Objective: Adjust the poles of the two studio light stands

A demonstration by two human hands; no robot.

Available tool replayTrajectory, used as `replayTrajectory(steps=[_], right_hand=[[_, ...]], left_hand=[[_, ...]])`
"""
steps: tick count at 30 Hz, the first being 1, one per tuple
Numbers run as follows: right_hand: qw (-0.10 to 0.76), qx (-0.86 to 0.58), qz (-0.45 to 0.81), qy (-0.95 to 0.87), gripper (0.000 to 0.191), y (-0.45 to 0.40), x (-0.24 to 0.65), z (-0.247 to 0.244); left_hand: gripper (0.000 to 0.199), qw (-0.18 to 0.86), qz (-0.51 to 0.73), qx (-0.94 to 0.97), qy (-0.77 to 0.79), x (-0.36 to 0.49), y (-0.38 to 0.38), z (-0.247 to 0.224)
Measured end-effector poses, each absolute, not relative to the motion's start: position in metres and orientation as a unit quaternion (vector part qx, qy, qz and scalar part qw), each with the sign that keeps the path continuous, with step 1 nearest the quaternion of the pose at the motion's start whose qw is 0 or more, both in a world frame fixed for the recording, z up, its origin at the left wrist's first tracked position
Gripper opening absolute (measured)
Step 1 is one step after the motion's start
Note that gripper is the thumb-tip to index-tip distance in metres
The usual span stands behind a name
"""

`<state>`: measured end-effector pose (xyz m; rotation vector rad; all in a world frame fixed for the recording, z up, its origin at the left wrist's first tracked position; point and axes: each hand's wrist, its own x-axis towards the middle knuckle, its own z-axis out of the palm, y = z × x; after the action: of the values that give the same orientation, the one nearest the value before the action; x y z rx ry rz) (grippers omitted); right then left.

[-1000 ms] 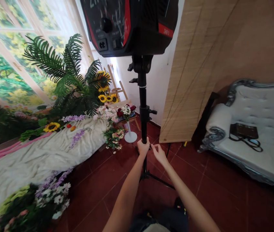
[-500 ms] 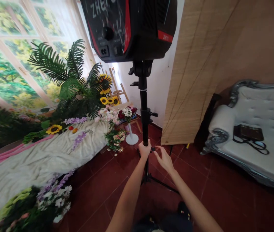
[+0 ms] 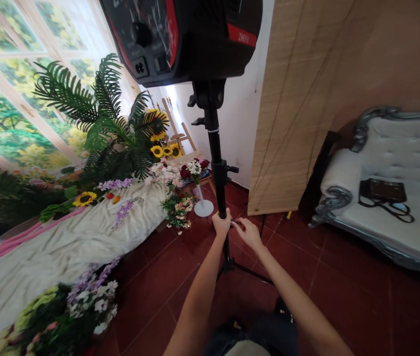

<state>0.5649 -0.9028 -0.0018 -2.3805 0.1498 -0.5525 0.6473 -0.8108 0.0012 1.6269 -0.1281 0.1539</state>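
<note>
A black light stand [image 3: 217,160] rises in front of me and carries a large black and red studio light [image 3: 191,42] at its top. My left hand [image 3: 221,225] is wrapped round the stand's pole, below the upper clamp collar [image 3: 219,173]. Just right of it, my right hand [image 3: 247,232] has its fingers closed on a small dark knob [image 3: 234,224] that sticks out from the pole. The stand's legs [image 3: 250,272] spread over the floor below. The collar under my left hand is mostly hidden.
To the left lies a cream cloth [image 3: 135,232] with flowers and fruit, and a palm plant [image 3: 109,118] behind it. A white flower stand [image 3: 204,207] is beyond the pole. A bamboo blind [image 3: 284,109] and a white sofa [image 3: 376,207] with a brown bag [image 3: 386,190] are at right.
The light and the pole's top have tilted to the left and come nearer. My left hand keeps its grip, and my right hand stays at the knob with its fingers turned slightly.
</note>
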Motion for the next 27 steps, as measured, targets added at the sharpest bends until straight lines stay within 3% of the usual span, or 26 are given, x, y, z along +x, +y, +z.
replayTrajectory(steps=[8, 16, 27], right_hand=[[0.322, -0.91, -0.257, 0.053, 0.043, -0.894, 0.571, -0.007], [0.485, -0.841, -0.229, 0.065, 0.049, -0.896, 0.578, -0.009], [0.521, -0.825, -0.205, 0.079, 0.052, -0.896, 0.577, -0.011]], left_hand=[[0.038, 0.666, 0.081, 0.737, -0.081, 0.648, -0.808, -0.003], [0.039, 0.667, 0.071, 0.739, -0.07, 0.646, -0.806, 0.002], [0.034, 0.672, 0.11, 0.731, -0.043, 0.634, -0.81, 0.006]])
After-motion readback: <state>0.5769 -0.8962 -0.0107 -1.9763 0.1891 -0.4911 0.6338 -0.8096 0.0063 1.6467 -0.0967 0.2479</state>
